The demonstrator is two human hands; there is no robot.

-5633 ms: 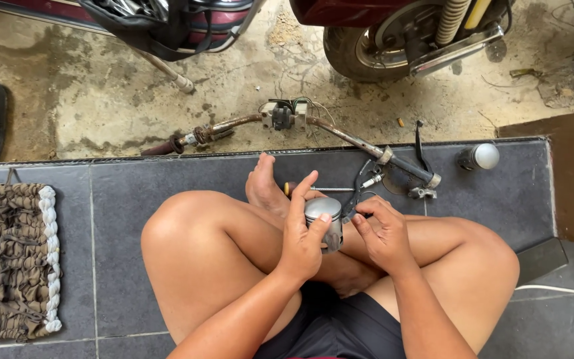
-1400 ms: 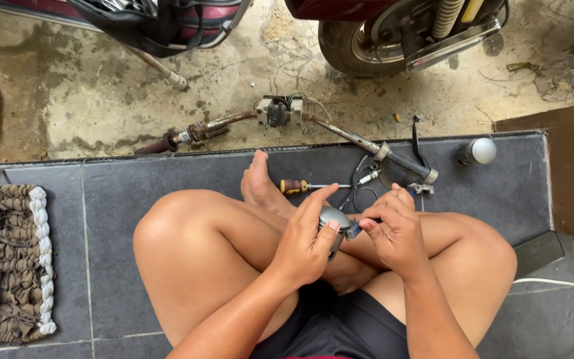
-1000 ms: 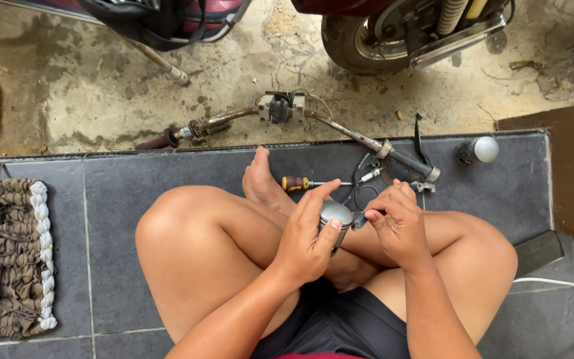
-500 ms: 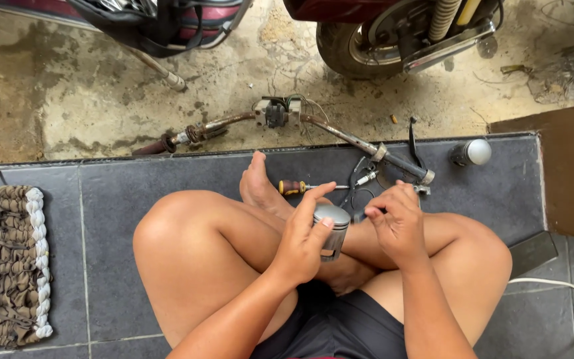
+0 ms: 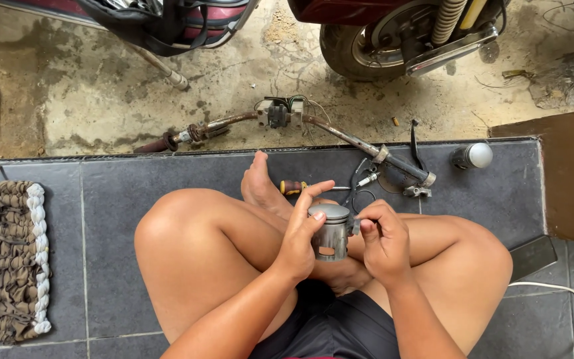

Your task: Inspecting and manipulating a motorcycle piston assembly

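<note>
I sit cross-legged on grey floor tiles. My left hand grips a grey metal piston upright over my lap, crown up. My right hand pinches a small metal part against the piston's right side at the pin hole. A screwdriver with an orange and black handle lies on the tile just beyond my foot. Black wires and a small ring lie beside it.
A rusty motorcycle handlebar with a switch block lies across the tile edge. A capped spray can rests at the right. A woven mat is at left. Motorcycle wheel and stand stand on the concrete beyond. A brown board borders the right.
The piston has been turned from tilted to upright in my left hand. My right hand has stayed at its side, shifting slightly as it works the small part.
</note>
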